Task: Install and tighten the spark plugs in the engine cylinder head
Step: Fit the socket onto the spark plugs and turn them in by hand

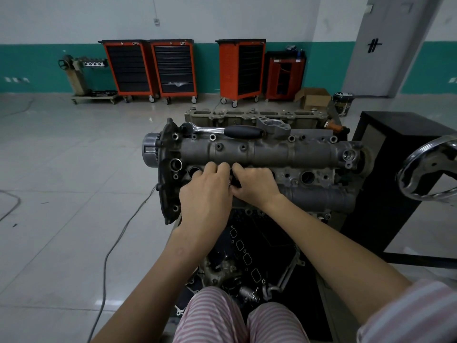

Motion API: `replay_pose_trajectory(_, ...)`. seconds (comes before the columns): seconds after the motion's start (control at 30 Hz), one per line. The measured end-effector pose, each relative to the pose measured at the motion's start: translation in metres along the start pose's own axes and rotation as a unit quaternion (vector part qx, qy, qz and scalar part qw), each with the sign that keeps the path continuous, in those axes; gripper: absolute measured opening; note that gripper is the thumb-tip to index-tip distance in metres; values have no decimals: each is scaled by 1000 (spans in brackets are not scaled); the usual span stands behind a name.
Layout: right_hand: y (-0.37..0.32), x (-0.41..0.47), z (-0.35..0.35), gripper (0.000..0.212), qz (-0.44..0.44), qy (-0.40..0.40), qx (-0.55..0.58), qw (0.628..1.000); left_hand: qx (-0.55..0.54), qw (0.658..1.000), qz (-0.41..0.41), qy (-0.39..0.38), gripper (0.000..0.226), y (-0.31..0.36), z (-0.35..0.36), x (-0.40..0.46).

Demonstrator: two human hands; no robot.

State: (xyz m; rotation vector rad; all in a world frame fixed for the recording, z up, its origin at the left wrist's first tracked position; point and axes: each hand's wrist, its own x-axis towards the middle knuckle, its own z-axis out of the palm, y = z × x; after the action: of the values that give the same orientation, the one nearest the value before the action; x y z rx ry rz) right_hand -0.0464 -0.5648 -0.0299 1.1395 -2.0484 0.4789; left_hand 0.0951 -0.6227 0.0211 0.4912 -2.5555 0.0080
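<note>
1. Cylinder head sits on a stand in front of the person, long axis running left to right, timing end with a toothed pulley at the left.
2. Row of spark plug wells runs along the middle of the head; one open well shows to the right of the hands, another open well is partly covered by the left fingers.
3. Left hand lies palm down over the head, fingers curled down at the wells; a small metallic bit shows at its right edge, likely a ring or tool tip, too small to tell.
4. Right hand is just beside the left one, touching it, fingers curled down onto something dark between the two hands.
5. What each hand grips is hidden by the fingers; cannot tell if it is a spark plug or a socket.
6. Ratchet wrench with a black handle lies flat on the far top edge of the head, well apart from both hands, held by no hand.
7. Second bare cylinder head casting lies behind the first one.
8. Chrome handwheel of the stand is at the right, beside a black cabinet.
9. Three orange tool trolleys stand along the far green-and-white wall; cardboard box on the floor to their right.
10. Cable trails over the tiled floor at the left.
11. Striped pink trousers at the bottom edge; gaskets and small parts lie on a dark tray below the head.
</note>
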Motion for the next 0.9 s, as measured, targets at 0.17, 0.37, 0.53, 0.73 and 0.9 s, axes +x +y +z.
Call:
replay_pose_trajectory(0.17,3,-1,2,29,-3,-5,7,1000,0,1000,21,0,26,-1,-4,-1)
replay_pose_trajectory(0.37,1,-2,-1,27,-12,7,1,1000,-15,1000,8,-2,25,-9,-8,1)
replay_pose_trajectory(0.53,3,-2,0,30,-36,10,-16,999,-44,996,-41,-60,42,-5,4,1)
replay_pose_trajectory(0.73,2,-2,1,25,-18,27,7,999,16,999,-33,-21,43,-2,10,4)
replay_pose_trajectory(0.9,2,-1,1,30,9,-16,14,1000,-13,1000,4,15,15,-3,2,1)
